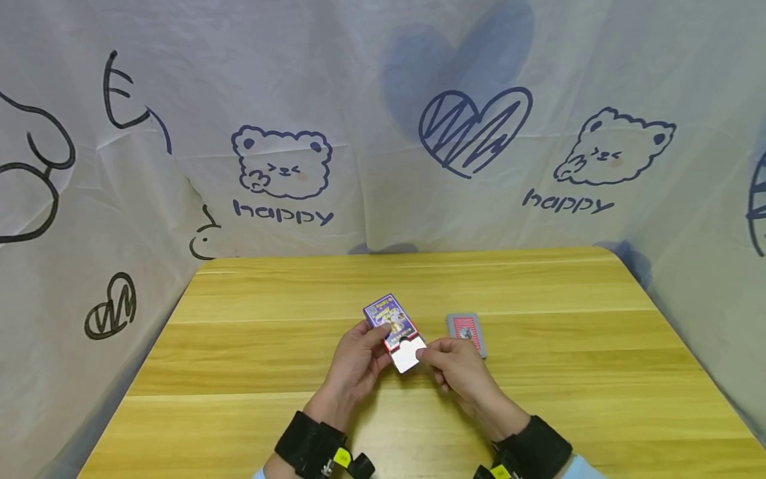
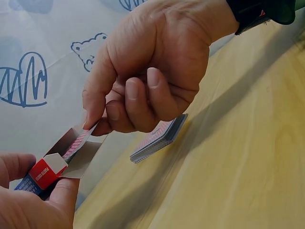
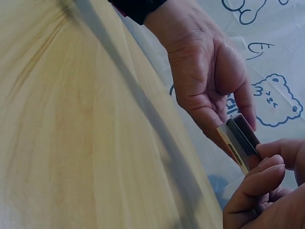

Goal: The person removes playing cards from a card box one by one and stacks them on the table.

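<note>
My left hand (image 1: 359,359) grips a purple and red playing-card box (image 1: 387,320) from its side, thumb across the printed front. The box is tilted above the table, its end open toward me with a white flap (image 1: 407,356) out. In the left wrist view, a red-patterned card (image 2: 76,143) sticks out of the opening between the flaps. The thumb and forefinger of my right hand (image 1: 463,369) pinch that card's outer edge; the other fingers curl in. The right wrist view shows the box's open end (image 3: 242,138) close to my right fingertips.
A stack of red-backed cards (image 1: 467,329) lies on the wooden table (image 1: 269,319), just beyond my right hand. White cloth (image 1: 383,219) with drawn bears and hearts hangs behind the table and along both sides. Each wrist wears a black strap (image 1: 308,442) with a camera.
</note>
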The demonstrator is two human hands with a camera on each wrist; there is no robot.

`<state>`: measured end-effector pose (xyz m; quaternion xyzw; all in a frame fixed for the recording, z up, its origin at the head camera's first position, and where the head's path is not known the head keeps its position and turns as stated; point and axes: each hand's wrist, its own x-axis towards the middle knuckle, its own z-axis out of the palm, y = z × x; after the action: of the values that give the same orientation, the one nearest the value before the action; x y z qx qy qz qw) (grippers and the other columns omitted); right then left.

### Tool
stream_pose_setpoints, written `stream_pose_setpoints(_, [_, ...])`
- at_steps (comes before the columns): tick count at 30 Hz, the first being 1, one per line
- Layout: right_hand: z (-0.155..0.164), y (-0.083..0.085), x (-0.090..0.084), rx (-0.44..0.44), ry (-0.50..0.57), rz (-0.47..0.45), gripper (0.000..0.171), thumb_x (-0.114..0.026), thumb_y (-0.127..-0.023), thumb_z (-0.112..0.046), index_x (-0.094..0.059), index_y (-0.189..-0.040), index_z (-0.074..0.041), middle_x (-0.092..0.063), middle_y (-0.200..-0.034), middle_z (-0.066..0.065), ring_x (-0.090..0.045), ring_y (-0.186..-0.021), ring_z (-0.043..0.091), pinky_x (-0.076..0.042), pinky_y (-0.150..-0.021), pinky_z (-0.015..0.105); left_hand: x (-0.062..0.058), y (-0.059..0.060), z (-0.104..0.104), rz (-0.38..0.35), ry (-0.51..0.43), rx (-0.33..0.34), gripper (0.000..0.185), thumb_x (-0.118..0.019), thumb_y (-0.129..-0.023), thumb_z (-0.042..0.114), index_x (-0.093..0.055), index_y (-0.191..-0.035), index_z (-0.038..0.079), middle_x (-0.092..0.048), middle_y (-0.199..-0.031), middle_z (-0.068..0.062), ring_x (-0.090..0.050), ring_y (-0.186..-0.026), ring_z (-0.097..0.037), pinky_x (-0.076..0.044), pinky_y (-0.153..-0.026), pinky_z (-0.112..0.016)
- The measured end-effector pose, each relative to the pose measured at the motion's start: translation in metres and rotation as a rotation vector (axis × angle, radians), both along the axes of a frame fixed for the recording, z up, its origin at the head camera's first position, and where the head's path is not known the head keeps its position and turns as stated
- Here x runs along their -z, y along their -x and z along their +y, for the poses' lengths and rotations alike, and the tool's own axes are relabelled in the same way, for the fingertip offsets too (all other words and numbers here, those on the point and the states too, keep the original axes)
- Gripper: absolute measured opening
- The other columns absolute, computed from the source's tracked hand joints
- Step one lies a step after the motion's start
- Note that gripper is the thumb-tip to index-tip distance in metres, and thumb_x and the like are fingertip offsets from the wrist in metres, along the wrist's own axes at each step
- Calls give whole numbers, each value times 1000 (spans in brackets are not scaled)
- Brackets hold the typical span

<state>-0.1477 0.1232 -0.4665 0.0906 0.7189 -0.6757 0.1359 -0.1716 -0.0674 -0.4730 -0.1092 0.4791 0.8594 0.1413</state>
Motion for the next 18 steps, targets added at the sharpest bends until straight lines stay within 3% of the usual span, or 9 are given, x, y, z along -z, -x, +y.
stream_pose_setpoints(9, [2,0,-4,-101,-23,-18,21,-79,-92,-15,-70,-90,4,-50,-58,-2,-42,-50,8,-37,-42,19,-2,2,-6,-8,36,-10,40,-59,-108,11,-51,-144,-5,-77,-107,-9,-76,-90,-15,-65,-78,-28])
stream_pose_setpoints(14, [4,1,-2,-66,-28,-21,30,-76,-98,-27,-70,-86,1,-50,-60,-2,-42,-51,9,-36,-42,20,-1,3,-7,4,49,0,41,-57,-109,11,-50,-144,-7,-78,-104,-10,-77,-89,-17,-65,-73,-28])
stream_pose_setpoints(18, [4,1,-1,-32,-36,-10,26,-77,-97,-25,-72,-90,0,-50,-62,-2,-43,-54,10,-37,-43,21,-2,2,-7,3,53,8,42,-59,-108,12,-51,-145,-7,-78,-106,-10,-77,-90,-17,-66,-75,-29])
